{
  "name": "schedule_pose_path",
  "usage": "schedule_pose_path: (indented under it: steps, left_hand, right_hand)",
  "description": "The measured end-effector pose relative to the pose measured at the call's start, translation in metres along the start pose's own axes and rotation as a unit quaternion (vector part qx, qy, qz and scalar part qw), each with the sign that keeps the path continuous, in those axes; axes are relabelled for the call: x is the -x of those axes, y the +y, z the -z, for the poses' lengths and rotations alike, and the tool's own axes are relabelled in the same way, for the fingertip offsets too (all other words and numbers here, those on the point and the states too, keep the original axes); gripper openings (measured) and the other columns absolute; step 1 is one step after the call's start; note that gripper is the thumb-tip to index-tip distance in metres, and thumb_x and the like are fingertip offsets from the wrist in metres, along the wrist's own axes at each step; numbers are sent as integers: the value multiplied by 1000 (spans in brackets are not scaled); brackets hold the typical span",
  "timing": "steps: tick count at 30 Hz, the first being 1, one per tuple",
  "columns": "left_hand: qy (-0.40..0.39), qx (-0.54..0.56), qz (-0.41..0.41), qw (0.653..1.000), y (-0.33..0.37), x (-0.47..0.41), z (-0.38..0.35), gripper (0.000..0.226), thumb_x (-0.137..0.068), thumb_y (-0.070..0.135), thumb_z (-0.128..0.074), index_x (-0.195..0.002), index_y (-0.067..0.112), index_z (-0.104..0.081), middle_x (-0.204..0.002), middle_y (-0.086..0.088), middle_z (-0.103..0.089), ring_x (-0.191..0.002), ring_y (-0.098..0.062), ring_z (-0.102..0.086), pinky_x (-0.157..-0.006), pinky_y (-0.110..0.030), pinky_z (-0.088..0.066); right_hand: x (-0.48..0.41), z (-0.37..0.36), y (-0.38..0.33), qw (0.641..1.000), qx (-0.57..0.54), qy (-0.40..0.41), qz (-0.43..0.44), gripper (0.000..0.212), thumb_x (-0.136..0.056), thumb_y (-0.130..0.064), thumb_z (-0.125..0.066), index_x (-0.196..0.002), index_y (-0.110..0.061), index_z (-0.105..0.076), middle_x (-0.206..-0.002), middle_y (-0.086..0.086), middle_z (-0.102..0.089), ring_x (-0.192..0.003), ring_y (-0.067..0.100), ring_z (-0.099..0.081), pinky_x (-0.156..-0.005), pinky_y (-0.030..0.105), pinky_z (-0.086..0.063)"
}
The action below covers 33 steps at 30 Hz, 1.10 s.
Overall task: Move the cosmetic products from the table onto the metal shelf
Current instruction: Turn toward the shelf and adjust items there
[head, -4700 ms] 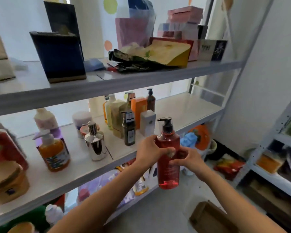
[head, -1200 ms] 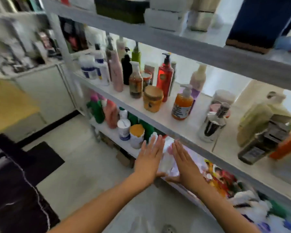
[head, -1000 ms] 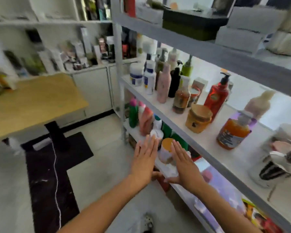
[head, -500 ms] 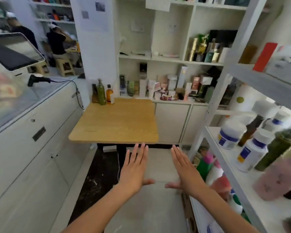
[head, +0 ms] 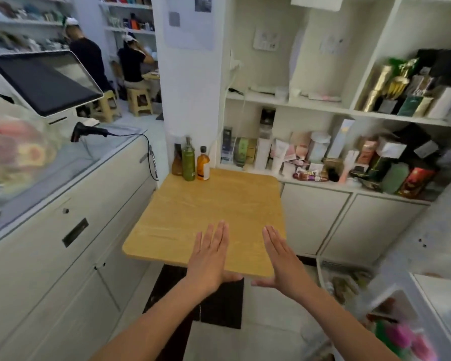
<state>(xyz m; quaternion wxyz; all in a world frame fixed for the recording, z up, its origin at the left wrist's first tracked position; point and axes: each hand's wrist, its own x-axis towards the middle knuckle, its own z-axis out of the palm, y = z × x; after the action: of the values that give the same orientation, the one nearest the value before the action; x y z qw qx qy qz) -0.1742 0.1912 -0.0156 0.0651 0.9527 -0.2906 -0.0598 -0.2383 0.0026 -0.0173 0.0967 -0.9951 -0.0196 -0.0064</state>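
**Head view, facing the desk.**

**Foreground:** both forearms reach forward. The left hand [head: 208, 259] and the right hand [head: 284, 261] hang side by side over the near edge of the desk [head: 206, 201], apart from each other. Each grip is apart, with fingers straight and laid together, thumbs turned inward, and nothing held. A black mat [head: 219, 298] lies on the floor below. At lower right, blurred, is a corner of the metal shelf [head: 439, 289], the destination, to the right of the hands.

**Middle ground:** the wooden top of the desk.

**Far left corner of the desk:** three cosmetic products stand close together by the wall. They are a brown bottle [head: 177, 166], a green bottle [head: 188, 162] and an amber bottle [head: 203, 166] with a dark cap. All are upright, long axes vertical.

**Key relation:** the bottles lie ahead of the hands and to the left, across the depth of the desk, so the left hand is the nearer. The amber bottle, outermost on the right, looks the most open to a grasp. The next move appears to call for a reach forward and left, the grip closing round a bottle's body from the side.

**Background:** a tilted monitor [head: 44, 79] and a barcode scanner [head: 86, 130] on the counter at left. Crowded cupboard shelves [head: 349, 157] stand behind the desk.
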Motion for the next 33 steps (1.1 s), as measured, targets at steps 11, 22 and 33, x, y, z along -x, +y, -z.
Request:
schedule_pose_path:
  steps: [11,22,33]
  left_hand:
    - [-11,-4,1,1000,-86,-158,22,116,-81,67,-54,-148,13,25,-155,-1,31,-142,-22,31,-116,-43,14]
    - [-6,29,67,997,-152,-297,35,118,-80,65,-56,-147,14,27,-153,-1,36,-140,-21,33,-115,-41,16]
    - [-13,-3,-4,1000,-207,-454,57,106,-90,28,-62,-146,13,27,-151,-5,37,-141,-23,31,-116,-38,11]
  right_hand:
    - [-186,-7,14,999,-50,-10,4,126,-71,-67,-62,-145,-11,24,-144,-6,36,-137,6,25,-117,25,-3]
    - [-356,-15,53,996,-70,-50,34,133,-51,-87,-33,-147,-11,19,-145,-6,34,-138,6,23,-119,28,-7]
    - [-499,-46,54,986,-127,-101,-30,146,-40,-98,-19,-147,-7,18,-155,2,25,-145,16,15,-118,28,-6]
